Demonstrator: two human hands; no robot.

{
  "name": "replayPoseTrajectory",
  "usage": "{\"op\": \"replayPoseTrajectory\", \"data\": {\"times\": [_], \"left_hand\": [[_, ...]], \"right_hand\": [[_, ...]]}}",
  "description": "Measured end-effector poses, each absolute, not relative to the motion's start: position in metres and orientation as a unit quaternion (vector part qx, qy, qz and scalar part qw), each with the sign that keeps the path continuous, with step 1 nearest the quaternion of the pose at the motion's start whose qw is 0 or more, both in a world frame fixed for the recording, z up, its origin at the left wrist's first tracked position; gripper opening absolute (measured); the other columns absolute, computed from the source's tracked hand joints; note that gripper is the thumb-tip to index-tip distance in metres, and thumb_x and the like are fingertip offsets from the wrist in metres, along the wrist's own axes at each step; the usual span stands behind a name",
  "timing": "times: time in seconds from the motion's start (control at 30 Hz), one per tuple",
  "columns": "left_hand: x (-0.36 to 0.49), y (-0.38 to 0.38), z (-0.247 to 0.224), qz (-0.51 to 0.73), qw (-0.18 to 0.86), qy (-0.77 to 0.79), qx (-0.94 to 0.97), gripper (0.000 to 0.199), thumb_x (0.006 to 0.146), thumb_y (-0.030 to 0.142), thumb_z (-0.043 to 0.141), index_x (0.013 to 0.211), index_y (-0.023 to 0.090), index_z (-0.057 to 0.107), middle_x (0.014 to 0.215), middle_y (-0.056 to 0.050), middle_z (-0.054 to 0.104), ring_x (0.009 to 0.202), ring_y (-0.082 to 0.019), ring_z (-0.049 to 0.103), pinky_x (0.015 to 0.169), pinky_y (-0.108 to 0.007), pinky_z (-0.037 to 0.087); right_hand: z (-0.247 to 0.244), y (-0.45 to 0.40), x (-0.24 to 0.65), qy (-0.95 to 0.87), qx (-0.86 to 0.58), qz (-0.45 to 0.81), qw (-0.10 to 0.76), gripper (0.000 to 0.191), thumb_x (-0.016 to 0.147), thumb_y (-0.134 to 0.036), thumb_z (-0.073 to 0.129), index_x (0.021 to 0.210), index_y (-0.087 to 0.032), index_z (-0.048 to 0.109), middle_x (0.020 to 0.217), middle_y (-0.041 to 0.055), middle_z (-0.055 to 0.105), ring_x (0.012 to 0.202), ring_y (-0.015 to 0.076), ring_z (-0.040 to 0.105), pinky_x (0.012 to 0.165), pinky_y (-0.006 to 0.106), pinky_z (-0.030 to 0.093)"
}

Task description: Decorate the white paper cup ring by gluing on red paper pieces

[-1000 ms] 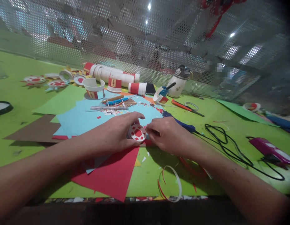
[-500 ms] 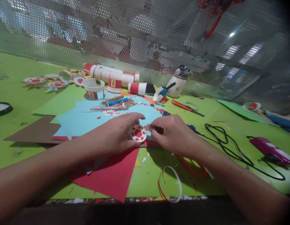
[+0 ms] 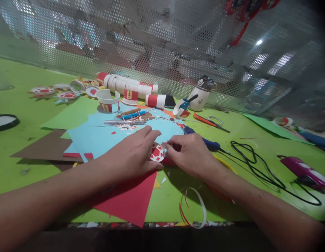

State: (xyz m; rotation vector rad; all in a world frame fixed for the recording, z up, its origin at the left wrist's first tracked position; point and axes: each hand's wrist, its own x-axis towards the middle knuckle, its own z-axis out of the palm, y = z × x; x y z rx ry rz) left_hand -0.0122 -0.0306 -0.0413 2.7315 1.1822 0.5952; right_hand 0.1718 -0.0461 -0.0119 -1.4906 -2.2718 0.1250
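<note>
My left hand curls its fingers and thumb around a small round paper cup base, white with red paper shapes stuck on its face. Close beside it on the right, my right hand is closed in a pinch at the rim. Whatever lies between those fingertips is too small to make out. Beneath the hands are a light blue sheet and a red sheet of paper. A dark blue-handled tool with a cord lies just behind my right hand.
Stacked paper cups, a cut cup and a white bottle line the back by the mesh screen. Decorated discs lie at left. An orange cutter, a black cord and a magenta device are at right.
The cup base has turned slightly in my left hand, and both hands stay close together. The whole view has shifted a little, moving the scene slightly rightward.
</note>
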Motion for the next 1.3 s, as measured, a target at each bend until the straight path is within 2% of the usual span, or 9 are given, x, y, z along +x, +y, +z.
{"op": "replayPoseTrajectory", "data": {"times": [0.17,0.27,0.33,0.63,0.83,1.0,1.3], "left_hand": [[-0.0103,-0.0303,-0.0396,0.168,0.062,0.408,0.895,0.046,0.077,0.050,0.068,0.102,0.014,0.055,0.099,-0.009,0.053,0.091,-0.026,0.054,0.075,-0.036,0.045],[-0.0095,-0.0313,-0.0360,0.151,0.064,0.415,0.895,0.040,0.078,0.054,0.066,0.086,0.016,0.054,0.093,-0.008,0.051,0.085,-0.024,0.053,0.069,-0.034,0.044],[-0.0088,-0.0322,-0.0339,0.144,0.065,0.418,0.895,0.040,0.078,0.054,0.065,0.082,0.017,0.052,0.091,-0.007,0.051,0.081,-0.022,0.052,0.066,-0.033,0.043],[-0.0077,-0.0331,-0.0339,0.141,0.066,0.417,0.895,0.042,0.079,0.055,0.064,0.083,0.017,0.050,0.091,-0.007,0.050,0.077,-0.021,0.051,0.065,-0.033,0.042],[-0.0077,-0.0343,-0.0357,0.158,0.058,0.414,0.894,0.046,0.076,0.049,0.070,0.101,0.016,0.049,0.093,-0.005,0.051,0.077,-0.020,0.051,0.065,-0.031,0.041],[-0.0082,-0.0342,-0.0368,0.160,0.060,0.413,0.895,0.040,0.077,0.049,0.069,0.095,0.018,0.050,0.093,-0.004,0.048,0.073,-0.019,0.050,0.061,-0.031,0.037],[-0.0071,-0.0344,-0.0349,0.144,0.064,0.423,0.892,0.036,0.077,0.047,0.069,0.092,0.018,0.055,0.092,-0.004,0.047,0.068,-0.018,0.047,0.059,-0.030,0.035]], "right_hand": [[-0.0174,-0.0422,0.1715,-0.812,-0.542,0.062,0.209,0.025,0.080,-0.015,0.057,0.057,-0.014,0.065,0.050,-0.0015,0.055,0.050,0.0087,0.038,0.052,0.025,0.027],[-0.0173,-0.0420,0.1714,-0.813,-0.540,0.064,0.208,0.026,0.081,-0.016,0.057,0.056,-0.014,0.064,0.049,-0.0019,0.053,0.050,0.0084,0.036,0.052,0.025,0.026],[-0.0169,-0.0422,0.1710,-0.812,-0.541,0.066,0.207,0.026,0.081,-0.016,0.057,0.056,-0.014,0.063,0.049,-0.0022,0.052,0.050,0.0084,0.036,0.052,0.025,0.026],[-0.0190,-0.0403,0.1692,-0.793,-0.563,0.091,0.213,0.025,0.080,-0.017,0.057,0.056,-0.014,0.066,0.049,-0.0020,0.054,0.049,0.0080,0.038,0.052,0.024,0.029],[-0.0165,-0.0403,0.1679,-0.779,-0.581,0.112,0.206,0.022,0.079,-0.017,0.059,0.062,-0.014,0.072,0.050,-0.0006,0.059,0.049,0.0084,0.043,0.053,0.023,0.031],[-0.0155,-0.0382,0.1677,-0.767,-0.594,0.140,0.198,0.021,0.078,-0.013,0.058,0.065,-0.013,0.074,0.053,0.0008,0.064,0.051,0.0092,0.047,0.052,0.023,0.032],[-0.0155,-0.0390,0.1679,-0.772,-0.585,0.144,0.202,0.020,0.077,-0.013,0.058,0.064,-0.013,0.073,0.052,0.0003,0.061,0.051,0.0092,0.045,0.051,0.023,0.031]]}}
